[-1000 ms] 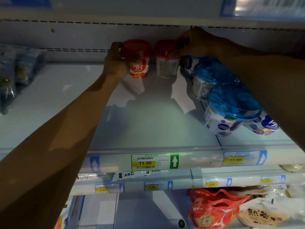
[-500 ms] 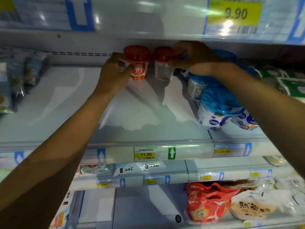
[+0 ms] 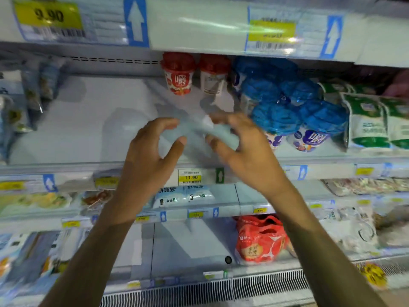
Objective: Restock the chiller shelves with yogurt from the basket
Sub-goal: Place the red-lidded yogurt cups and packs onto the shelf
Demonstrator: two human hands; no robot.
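Both hands are up in front of the shelf: the left hand (image 3: 152, 149) half-curled with fingers spread and nothing in it, the right hand (image 3: 241, 147) likewise loosely open and empty, the two near each other but apart. Behind them, at the back of the shelf (image 3: 73, 120), two red-lidded yogurt cups (image 3: 178, 73) stand upright side by side, just left of the heap of blue-lidded tubs (image 3: 287, 103). The risk, as I judge it: those blue tubs look stacked and tilted, so a careless reach past them could bring one rolling toward the shelf edge, or a knuckle could tip the narrow red cups. Hard to read: the hands are blurred, a pale patch between the fingertips could be glare or film, and the basket is nowhere in view.
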